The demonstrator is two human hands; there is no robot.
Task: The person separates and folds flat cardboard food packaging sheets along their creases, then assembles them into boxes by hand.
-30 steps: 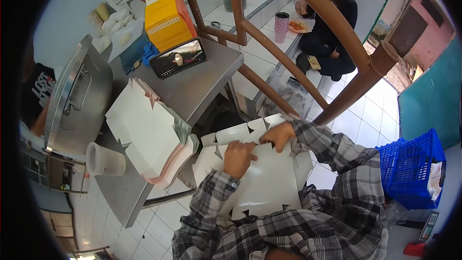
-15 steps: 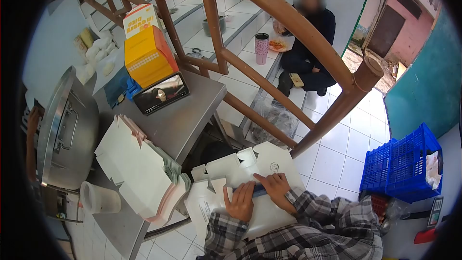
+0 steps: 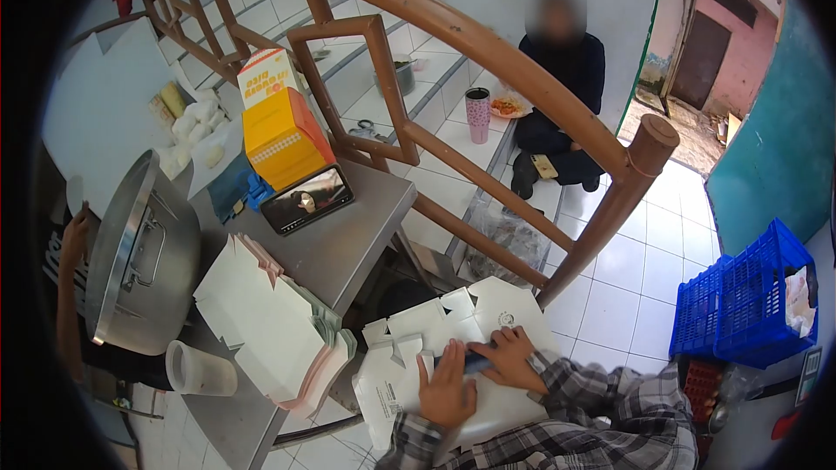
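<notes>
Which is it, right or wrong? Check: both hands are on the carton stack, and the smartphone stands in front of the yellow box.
Wrong: in the head view, the left hand and right hand are on the unfolded white carton beside the carton stack. The smartphone does stand in front of the yellow box.

It looks like a small food-selling kitchen or packing area. A big metal pot [image 3: 174,296] is beside a stack of cardboard cartons [image 3: 257,309] on a metal tabletop [image 3: 367,209], with tiled steps [image 3: 455,89] and blue plastic crates [image 3: 740,305] nearby.
</notes>
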